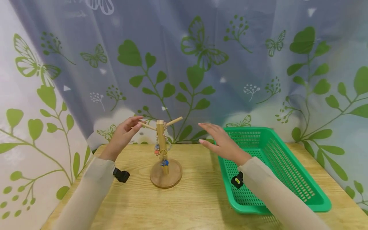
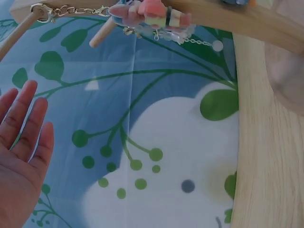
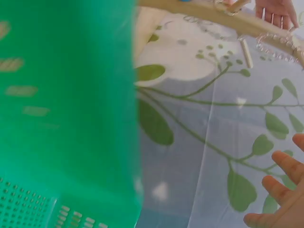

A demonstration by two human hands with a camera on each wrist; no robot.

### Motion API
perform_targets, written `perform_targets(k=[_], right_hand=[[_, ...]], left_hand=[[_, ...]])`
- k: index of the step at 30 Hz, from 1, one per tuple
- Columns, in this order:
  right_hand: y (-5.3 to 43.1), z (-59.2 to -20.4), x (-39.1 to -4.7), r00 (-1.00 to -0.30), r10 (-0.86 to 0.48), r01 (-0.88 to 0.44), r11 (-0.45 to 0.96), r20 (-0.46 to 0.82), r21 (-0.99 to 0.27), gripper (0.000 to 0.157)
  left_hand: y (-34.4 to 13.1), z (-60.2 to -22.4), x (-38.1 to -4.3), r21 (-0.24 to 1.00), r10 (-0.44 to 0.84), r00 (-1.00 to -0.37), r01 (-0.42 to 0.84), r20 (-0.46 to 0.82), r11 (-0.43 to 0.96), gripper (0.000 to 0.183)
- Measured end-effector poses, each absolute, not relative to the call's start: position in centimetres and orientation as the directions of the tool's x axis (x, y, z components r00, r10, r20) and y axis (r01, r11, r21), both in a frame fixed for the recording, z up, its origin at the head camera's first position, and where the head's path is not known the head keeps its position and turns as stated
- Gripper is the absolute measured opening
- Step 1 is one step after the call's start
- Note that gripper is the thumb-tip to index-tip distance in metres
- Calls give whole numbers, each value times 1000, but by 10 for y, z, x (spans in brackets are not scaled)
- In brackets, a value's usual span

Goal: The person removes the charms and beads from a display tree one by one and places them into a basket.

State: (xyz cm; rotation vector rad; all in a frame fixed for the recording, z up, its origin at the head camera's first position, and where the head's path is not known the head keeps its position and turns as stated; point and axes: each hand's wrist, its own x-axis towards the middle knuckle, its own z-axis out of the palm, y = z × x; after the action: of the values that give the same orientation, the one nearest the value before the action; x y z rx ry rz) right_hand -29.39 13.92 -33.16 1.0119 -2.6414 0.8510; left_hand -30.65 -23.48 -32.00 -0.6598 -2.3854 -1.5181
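Note:
A wooden stand (image 1: 162, 137) with a round base and slanting pegs stands upright on the table. Charm chains hang from its pegs: a pink and blue charm (image 1: 156, 149) on a gold chain, a blue charm (image 1: 164, 163) lower down and a clear beaded chain (image 3: 275, 47). Beside the left peg's tip is my left hand (image 1: 124, 134), its fingers loosely extended; the left wrist view shows them straight, with the palm bare. My right hand (image 1: 222, 143) hovers right of the stand, over the basket's near-left side, fingers spread and holding nothing.
A green plastic basket (image 1: 290, 159) with perforated walls occupies the right of the wooden table (image 1: 198, 198). Behind the table hangs a curtain (image 1: 172, 38) printed with leaves and butterflies. Small black devices are strapped to both wrists.

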Motion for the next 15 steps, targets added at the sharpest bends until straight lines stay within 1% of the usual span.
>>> perform_targets(k=[4, 9, 15], right_hand=[[127, -328, -292, -752, -552, -657, 581, 361, -481, 64], [110, -330, -291, -764, -529, -640, 551, 368, -536, 65], [89, -330, -285, -797, -492, -593, 523, 352, -613, 62]], left_hand=[[-236, -322, -307, 799, 232, -862, 506, 451, 326, 42], [-234, -319, -307, 814, 250, -865, 496, 434, 303, 38], [-226, -312, -307, 800, 267, -875, 479, 403, 362, 35]])
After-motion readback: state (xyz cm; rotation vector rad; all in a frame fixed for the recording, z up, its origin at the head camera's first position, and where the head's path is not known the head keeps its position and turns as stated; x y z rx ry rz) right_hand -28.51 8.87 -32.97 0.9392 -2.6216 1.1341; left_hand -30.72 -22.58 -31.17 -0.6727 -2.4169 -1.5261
